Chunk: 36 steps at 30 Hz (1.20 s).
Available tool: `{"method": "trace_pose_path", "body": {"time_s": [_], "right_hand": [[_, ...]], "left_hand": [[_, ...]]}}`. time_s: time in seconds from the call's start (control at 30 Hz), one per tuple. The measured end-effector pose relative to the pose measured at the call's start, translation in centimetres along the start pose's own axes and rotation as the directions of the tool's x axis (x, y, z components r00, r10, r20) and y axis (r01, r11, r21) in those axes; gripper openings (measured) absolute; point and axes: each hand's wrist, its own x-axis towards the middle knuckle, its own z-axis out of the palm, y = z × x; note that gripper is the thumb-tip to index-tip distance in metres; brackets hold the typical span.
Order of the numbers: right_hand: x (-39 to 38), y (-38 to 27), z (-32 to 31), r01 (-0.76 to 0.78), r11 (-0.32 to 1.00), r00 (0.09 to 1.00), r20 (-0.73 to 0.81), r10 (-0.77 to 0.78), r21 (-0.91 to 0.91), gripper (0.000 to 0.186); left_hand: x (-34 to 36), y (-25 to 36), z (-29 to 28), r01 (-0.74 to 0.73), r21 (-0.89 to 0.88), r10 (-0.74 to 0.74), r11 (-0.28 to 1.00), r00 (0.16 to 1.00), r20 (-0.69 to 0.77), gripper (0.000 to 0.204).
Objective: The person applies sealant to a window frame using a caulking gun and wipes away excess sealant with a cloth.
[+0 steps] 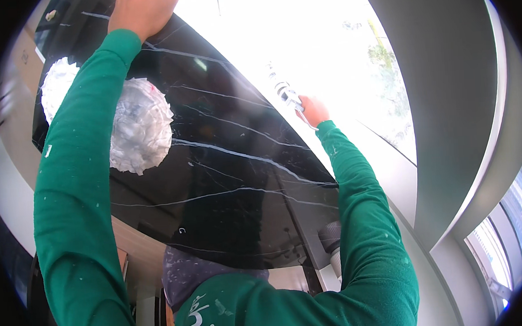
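Glossy veined countertop (226, 176), matt cloth sleeves (73, 184)

A glossy black tabletop (217, 224), with two crumpled white pieces laid on it.
The surface is crossed by thin, branching pale veins and marked by reflections. One roundish, ruffled-edged piece (143, 125) is set toward the left; farther left, the other piece (59, 85) is seen only in part.

Harsh daylight blows out the window (326, 47), while curved edges darken.
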Motion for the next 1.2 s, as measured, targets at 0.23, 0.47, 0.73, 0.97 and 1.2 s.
{"method": "trace_pose_path", "body": {"time_s": [0.23,0.47,0.73,0.97,1.2], "right_hand": [[-0.9,1.0,0.0,-0.019,1.0,1.0,0.013,0.019,-0.017,0.015],[-1.7,2.3,1.1,0.067,0.989,0.998,-0.012,-0.069,-0.13,0.009],[-0.8,2.1,2.5,0.075,0.993,0.997,-0.015,-0.077,-0.088,0.006],[1.2,0.7,2.0,0.052,0.998,0.998,-0.024,-0.053,-0.044,0.015],[-0.3,1.9,2.5,0.042,0.998,0.999,-0.007,-0.042,-0.042,0.017]], "left_hand": [[0.2,0.5,-0.3,0.04,-0.019,-0.04,0.999,0.999,0.021,0.048],[0.2,0.6,-0.2,0.031,-0.02,-0.031,0.999,0.999,0.022,0.047],[-0.7,0.1,0.0,-0.018,0.007,0.018,1.0,1.0,-0.002,0.047],[-0.6,0.4,-0.1,-0.029,-0.013,0.029,0.999,1.0,-0.004,0.046],[-0.7,0.2,0.0,-0.018,0.017,0.018,1.0,1.0,0.005,0.046]]}}
